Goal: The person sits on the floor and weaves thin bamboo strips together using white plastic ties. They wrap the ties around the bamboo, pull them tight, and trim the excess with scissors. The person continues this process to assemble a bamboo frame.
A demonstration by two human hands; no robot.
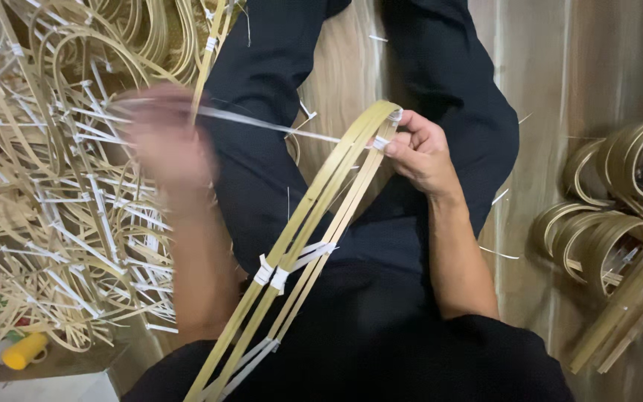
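Note:
A bundle of thin bent bamboo strips (314, 216) runs from the lower middle up to the centre, bound with white ties (273, 274) at a few spots. My right hand (418, 152) pinches the bundle's top end, where another white tie sits. My left hand (161, 145) is blurred by motion at the left and grips a white strap (262, 123) stretched taut across to the bundle's top. Both hands work above my lap in dark trousers (440, 74).
A large heap of bamboo loops with white tie ends (53, 186) fills the left side. Rolled bamboo rings (612, 216) lie on the wooden floor at the right. A yellow cylinder (24, 350) lies at the lower left.

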